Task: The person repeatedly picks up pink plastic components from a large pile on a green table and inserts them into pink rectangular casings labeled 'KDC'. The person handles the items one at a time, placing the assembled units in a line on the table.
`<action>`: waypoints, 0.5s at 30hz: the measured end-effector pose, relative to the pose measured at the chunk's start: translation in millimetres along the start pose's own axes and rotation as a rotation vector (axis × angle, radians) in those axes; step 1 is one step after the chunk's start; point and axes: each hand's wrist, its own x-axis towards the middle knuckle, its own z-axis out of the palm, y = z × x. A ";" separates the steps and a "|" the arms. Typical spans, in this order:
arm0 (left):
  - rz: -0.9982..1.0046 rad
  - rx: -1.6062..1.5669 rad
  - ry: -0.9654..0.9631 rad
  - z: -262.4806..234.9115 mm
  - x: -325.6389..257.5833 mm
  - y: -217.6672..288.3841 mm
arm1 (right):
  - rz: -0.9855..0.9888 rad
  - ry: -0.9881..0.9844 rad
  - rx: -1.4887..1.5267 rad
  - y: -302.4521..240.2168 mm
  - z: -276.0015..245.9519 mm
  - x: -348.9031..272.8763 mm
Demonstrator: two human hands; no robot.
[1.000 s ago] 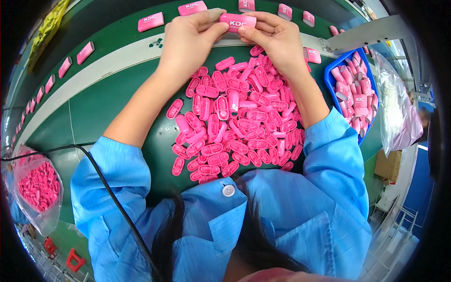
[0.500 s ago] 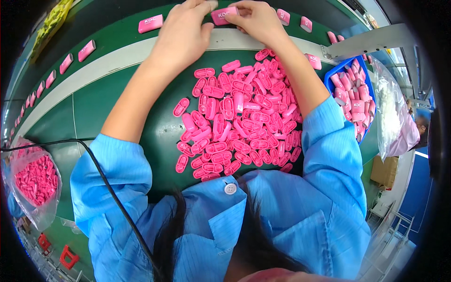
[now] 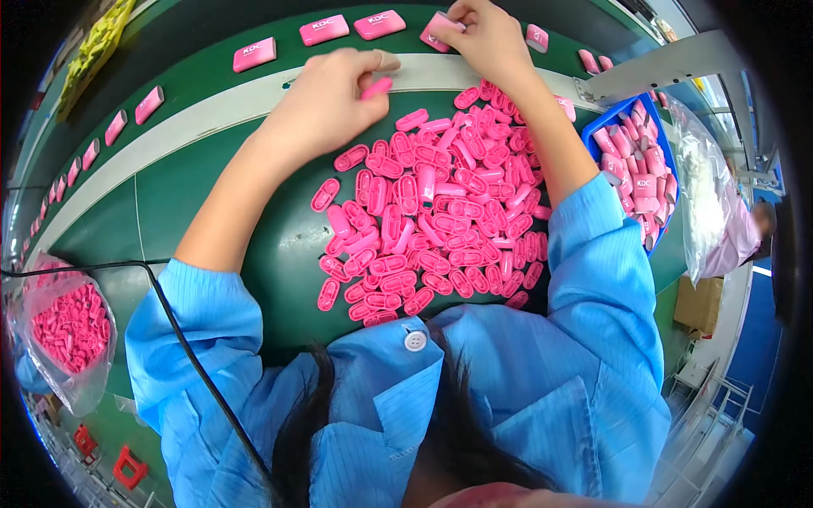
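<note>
Green worktop [image 3: 296, 254] spans my feed. At twelve o'clock, my right hand [image 3: 487, 40] now pinches another glossy pink rounded case [image 3: 434, 35], the previous case [image 3: 380, 24] released; at eleven, my half-curled left hand [image 3: 332, 95] holds a pink oval piece [image 3: 375, 88].

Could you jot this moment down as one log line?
Left hand: holds small pink piece | Right hand: touches pink case | Green table: heaped oval pink parts | Blue bin: more cases
</note>
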 end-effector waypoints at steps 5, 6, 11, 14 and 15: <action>-0.330 -0.735 0.079 17.0 30.7 -7.6 | 0.095 -0.174 0.667 12.4 -7.7 -26.4; -0.309 -0.845 0.081 20.8 31.9 -9.7 | 0.085 -0.172 0.697 7.5 -6.2 -32.2; -0.276 -1.076 0.070 27.5 30.5 -17.0 | 0.133 -0.195 0.699 12.6 0.2 -37.6; -0.300 -1.051 0.087 25.5 29.0 -17.6 | 0.173 -0.262 0.749 20.0 -1.5 -37.4; -0.268 -1.003 0.094 24.2 30.0 -17.0 | 0.188 -0.276 0.778 22.0 -1.0 -37.6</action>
